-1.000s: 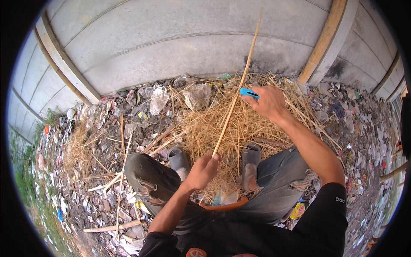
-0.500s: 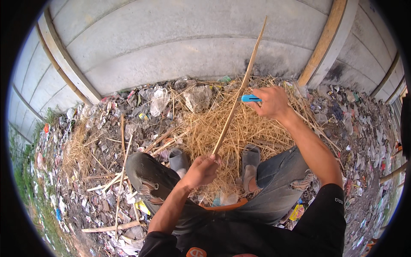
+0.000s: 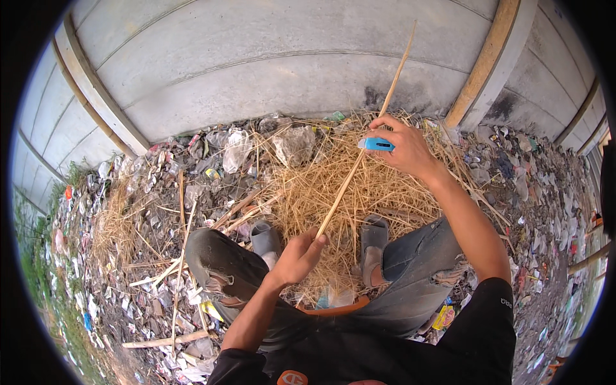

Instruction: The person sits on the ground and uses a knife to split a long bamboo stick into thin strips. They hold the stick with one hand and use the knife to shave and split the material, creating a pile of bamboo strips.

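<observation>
A long, pale bamboo strip (image 3: 341, 194) slants up and away from me toward the wall, rather thin along its far part. My left hand (image 3: 300, 258) is closed round its near end, above the gap between my knees. In my right hand (image 3: 405, 151) I grip a blue utility knife (image 3: 380, 145), its tip end against the strip around mid-length. The index finger of that hand reaches across to the strip just beyond the knife. The knife's blade is too small to make out. Below both hands lies a heap of straw-coloured shavings (image 3: 398, 192).
A grey concrete panel wall (image 3: 256, 77) rises ahead, with a wooden post (image 3: 484, 61) at its right. Plastic scraps and litter (image 3: 154, 218) cover the ground. Loose bamboo pieces (image 3: 165, 340) lie at my left. My grey sandals (image 3: 265, 239) stand at the heap's near edge.
The strip has turned, showing a narrower side, and its far end has shifted slightly right. My right hand has rolled, so the knife's flat side shows and the index finger stretches to the strip.
</observation>
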A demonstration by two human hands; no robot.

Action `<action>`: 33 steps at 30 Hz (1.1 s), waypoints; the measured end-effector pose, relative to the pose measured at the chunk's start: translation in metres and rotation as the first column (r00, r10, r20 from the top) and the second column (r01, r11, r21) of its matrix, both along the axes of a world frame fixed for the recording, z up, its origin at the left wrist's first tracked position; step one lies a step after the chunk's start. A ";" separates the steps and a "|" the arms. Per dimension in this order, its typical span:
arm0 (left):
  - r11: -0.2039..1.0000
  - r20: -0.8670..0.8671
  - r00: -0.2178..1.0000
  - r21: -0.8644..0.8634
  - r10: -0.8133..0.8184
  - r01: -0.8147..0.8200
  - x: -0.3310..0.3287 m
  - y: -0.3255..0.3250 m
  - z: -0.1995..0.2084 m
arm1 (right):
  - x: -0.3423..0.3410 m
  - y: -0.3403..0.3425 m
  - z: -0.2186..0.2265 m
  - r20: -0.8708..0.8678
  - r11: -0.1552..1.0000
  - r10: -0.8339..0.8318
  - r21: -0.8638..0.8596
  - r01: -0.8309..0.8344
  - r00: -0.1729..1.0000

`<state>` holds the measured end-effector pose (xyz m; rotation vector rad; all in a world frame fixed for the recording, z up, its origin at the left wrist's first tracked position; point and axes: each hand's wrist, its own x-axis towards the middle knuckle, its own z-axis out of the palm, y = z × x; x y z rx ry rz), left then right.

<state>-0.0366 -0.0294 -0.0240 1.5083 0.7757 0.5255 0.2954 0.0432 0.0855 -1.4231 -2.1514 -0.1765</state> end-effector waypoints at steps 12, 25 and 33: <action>0.978 -0.150 0.986 0.184 -0.071 0.099 0.005 -0.001 0.008 | 0.009 -0.003 -0.002 -0.291 0.975 -0.097 -0.222 0.032 0.952; 0.945 -0.314 0.948 0.290 -0.055 0.150 0.015 -0.004 0.021 | 0.031 0.009 -0.023 -0.551 0.847 -0.351 -0.531 0.006 0.757; 0.930 -0.270 0.963 0.357 0.010 0.091 0.014 -0.007 0.010 | 0.024 0.012 -0.027 -0.615 0.817 -0.405 -0.575 -0.034 0.677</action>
